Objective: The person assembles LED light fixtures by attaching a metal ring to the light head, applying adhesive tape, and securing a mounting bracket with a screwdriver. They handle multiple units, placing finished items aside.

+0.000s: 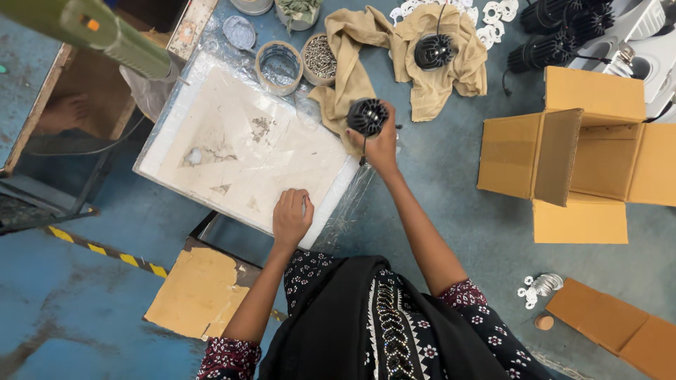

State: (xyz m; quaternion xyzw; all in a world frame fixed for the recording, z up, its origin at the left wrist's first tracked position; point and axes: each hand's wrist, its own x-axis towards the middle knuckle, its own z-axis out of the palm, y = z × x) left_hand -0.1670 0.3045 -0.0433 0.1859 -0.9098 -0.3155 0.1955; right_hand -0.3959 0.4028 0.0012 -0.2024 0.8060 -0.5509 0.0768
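Observation:
My right hand [382, 146] grips a black finned round part [367, 116] with a thin wire hanging from it, just past the right end of a white stained board [232, 151]. My left hand [291, 217] rests fingers-down on the near edge of that board and holds nothing. A second black finned part [433, 51] lies on a tan cloth [436, 77] beyond my right hand.
An open cardboard box [588, 151] stands at the right. More black finned parts [556, 32] and white rings [493, 14] lie at the far right. A tape roll [279, 67] and a cup of screws [320, 58] sit behind the board. A green tool [105, 35] hangs upper left.

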